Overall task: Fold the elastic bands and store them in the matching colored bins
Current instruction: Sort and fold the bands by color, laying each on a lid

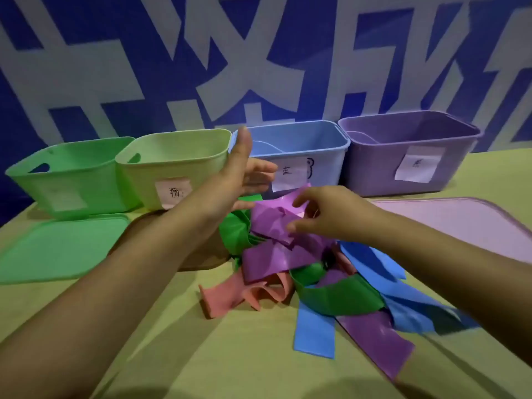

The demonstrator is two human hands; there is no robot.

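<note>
The single head camera looks forward and down, from close, over both forearms; bins (299, 156) stand beyond the hands.

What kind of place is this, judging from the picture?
Probably a staged sorting station, not a home: four labelled bins, among them the blue bin and purple bin, stand in a row on a table before a blue printed banner.

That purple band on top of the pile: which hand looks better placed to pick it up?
The right hand, probably: its fingers are already at the purple band, while the left hand is open and raised near the bins.
</note>
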